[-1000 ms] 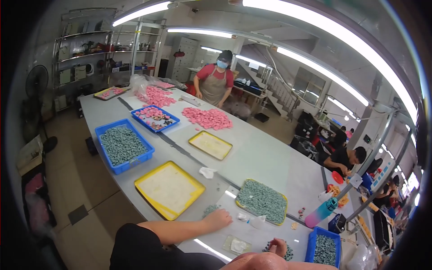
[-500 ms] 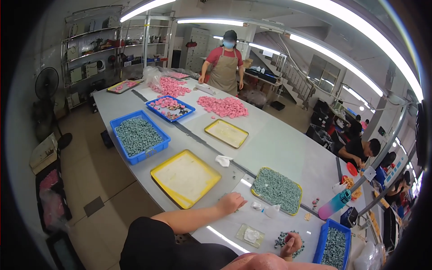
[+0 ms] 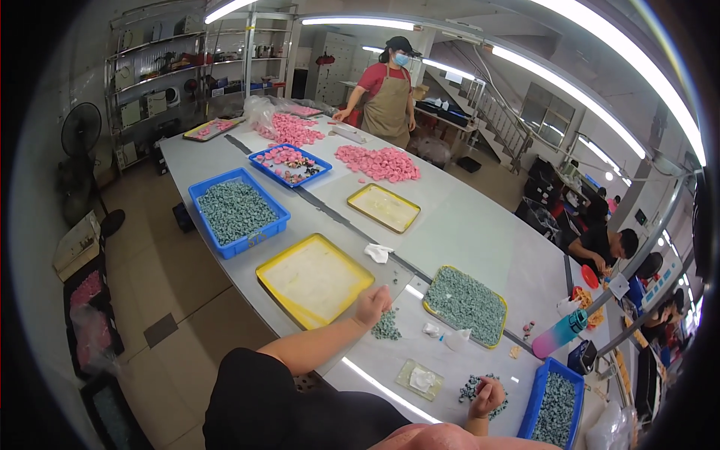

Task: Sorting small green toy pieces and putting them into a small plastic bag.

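Observation:
My left hand (image 3: 373, 305) is closed, fingers curled, just off the right corner of a large yellow-rimmed tray (image 3: 271, 282). Whatever it may hold is hidden. Beside it on the table lies a small heap of green pieces (image 3: 386, 327). My right hand (image 3: 487, 397) is also curled, above a scatter of dark green pieces (image 3: 469, 388); its fingertips' contents cannot be made out. Left of that hand sits a small clear flat dish (image 3: 406, 374) with a crumpled white tissue (image 3: 422, 379). Farther off, a yellow-rimmed tray (image 3: 505, 315) is full of small green pieces (image 3: 466, 304).
Blue bins of green pieces stand at left (image 3: 282, 226) and right (image 3: 579, 397). Beyond are a blue tray (image 3: 325, 172), pink heaps (image 3: 377, 163) and a smaller yellow-rimmed tray (image 3: 384, 208). A bottle (image 3: 559, 336) stands right. A masked person (image 3: 386, 97) is across the table.
My left hand has moved left and away from me, uncovering the small green heap. My right hand stays over the dark green pieces. The person across has turned their head.

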The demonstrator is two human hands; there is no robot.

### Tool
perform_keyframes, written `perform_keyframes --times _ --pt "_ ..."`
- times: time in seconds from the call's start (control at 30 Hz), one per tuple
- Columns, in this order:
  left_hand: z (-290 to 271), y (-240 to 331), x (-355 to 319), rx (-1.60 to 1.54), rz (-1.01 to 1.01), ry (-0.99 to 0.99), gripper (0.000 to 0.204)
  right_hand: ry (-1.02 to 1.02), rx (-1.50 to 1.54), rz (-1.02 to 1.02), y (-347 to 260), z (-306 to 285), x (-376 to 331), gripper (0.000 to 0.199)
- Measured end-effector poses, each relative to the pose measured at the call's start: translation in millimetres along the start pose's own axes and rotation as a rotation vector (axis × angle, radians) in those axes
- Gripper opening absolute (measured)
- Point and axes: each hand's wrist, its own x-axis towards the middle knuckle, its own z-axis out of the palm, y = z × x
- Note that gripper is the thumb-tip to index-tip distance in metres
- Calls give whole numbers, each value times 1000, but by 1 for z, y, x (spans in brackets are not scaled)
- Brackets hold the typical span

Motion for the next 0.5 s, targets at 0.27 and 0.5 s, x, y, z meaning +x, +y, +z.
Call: perform_keyframes --times 0.27,0.5 --pt "26 -49 50 -1085 -676 264 39 -37 74 -81 64 -24 10 24" --pt "88 -162 65 -1308 -678 353 22 -81 -21 -97 154 -67 17 15"
